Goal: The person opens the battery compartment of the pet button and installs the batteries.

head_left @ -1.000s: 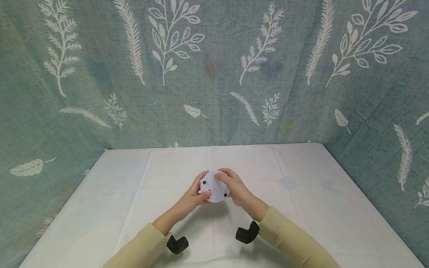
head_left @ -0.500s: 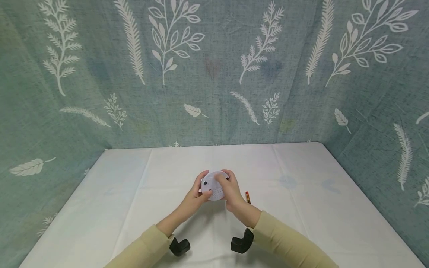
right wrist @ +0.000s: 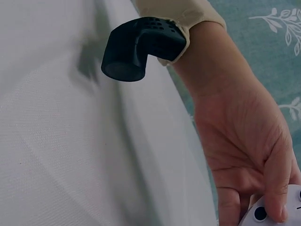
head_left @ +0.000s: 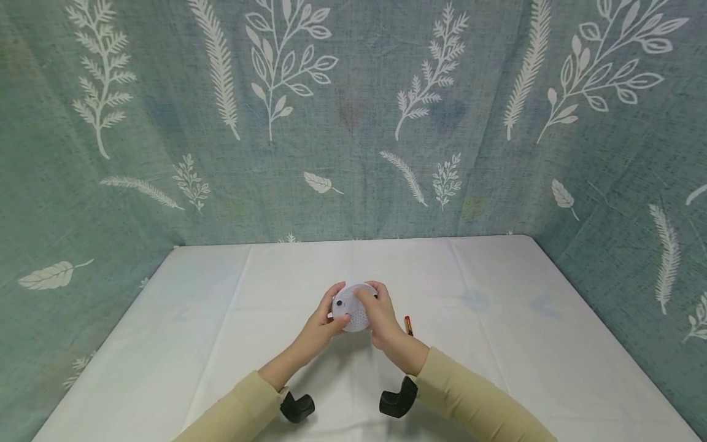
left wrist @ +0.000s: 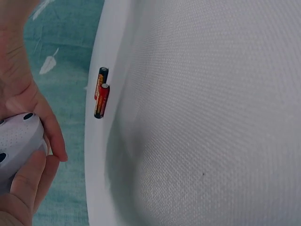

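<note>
A round white device [head_left: 358,316] with a patch of small holes and black round feet is held above the table by both hands. My left hand [head_left: 319,325] grips its left edge, thumb on the holed face. On the other side my right hand [head_left: 385,319] holds it, thumb laid across the face and fingers behind the rim. In the left wrist view the device [left wrist: 21,139] is cut off by the frame edge. The right wrist view shows only a corner of the device [right wrist: 294,202] under the thumb. Its far side is hidden.
Two small red-and-black batteries [left wrist: 102,103] lie on the white table [left wrist: 211,117], touching or overlapping. In the head view, one battery [head_left: 407,322] shows partly behind the right wrist. A green leaf-patterned curtain [head_left: 353,123] surrounds the table's back and sides. Black wrist mounts [head_left: 399,399] hang below both sleeves.
Over the second, my right hand has shifted lower, now covering the device's lower right foot and uncovering an upper right one. A battery came into view beside the wrist. Little moved in the last half second.
</note>
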`<state>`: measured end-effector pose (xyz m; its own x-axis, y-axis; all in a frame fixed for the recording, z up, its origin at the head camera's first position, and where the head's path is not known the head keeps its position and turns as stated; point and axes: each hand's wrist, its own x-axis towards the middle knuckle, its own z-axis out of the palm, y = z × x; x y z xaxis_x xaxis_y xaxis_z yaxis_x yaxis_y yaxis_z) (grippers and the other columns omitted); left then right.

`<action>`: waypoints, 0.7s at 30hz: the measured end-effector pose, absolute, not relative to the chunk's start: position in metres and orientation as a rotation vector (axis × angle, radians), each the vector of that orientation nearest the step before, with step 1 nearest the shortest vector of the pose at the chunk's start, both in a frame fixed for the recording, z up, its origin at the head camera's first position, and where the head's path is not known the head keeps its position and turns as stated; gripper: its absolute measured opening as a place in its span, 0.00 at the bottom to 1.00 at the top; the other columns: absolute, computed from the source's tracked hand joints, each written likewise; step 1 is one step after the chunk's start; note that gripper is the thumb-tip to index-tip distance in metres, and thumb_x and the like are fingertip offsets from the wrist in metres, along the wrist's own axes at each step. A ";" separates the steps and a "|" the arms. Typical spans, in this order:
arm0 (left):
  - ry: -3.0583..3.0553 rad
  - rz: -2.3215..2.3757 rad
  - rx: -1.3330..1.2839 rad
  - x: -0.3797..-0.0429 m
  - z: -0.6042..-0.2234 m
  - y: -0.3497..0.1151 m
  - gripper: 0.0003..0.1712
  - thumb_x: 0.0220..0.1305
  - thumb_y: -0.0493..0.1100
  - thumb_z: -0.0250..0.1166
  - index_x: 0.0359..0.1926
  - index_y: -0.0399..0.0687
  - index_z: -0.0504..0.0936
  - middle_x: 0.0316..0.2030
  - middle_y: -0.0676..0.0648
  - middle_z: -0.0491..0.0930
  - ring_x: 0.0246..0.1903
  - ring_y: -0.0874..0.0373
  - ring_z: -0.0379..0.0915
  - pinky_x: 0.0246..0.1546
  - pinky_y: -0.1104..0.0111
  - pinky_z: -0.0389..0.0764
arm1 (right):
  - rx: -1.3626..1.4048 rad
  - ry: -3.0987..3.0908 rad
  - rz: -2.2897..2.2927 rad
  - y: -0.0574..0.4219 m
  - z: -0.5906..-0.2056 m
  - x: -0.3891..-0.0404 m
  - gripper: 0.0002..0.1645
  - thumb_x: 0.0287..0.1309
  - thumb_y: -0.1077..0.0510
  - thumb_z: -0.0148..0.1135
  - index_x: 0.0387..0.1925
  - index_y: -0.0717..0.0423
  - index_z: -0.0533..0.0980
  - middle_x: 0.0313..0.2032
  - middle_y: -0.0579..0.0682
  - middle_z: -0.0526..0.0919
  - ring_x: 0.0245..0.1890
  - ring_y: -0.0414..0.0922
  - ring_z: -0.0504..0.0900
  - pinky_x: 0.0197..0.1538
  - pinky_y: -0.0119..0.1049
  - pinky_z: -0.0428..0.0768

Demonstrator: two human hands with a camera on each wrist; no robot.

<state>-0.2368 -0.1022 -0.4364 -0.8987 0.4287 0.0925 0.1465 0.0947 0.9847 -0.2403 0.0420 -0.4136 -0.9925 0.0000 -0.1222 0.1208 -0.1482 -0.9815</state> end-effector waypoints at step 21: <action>2.109 1.955 0.435 -0.240 -0.443 -0.101 0.38 0.64 0.36 0.54 0.70 0.50 0.46 0.59 0.36 0.61 0.49 0.50 0.69 0.46 0.59 0.79 | 0.109 1.970 -2.335 0.040 -0.420 -0.243 0.29 0.53 0.57 0.48 0.57 0.61 0.59 0.53 0.59 0.66 0.48 0.50 0.67 0.42 0.35 0.70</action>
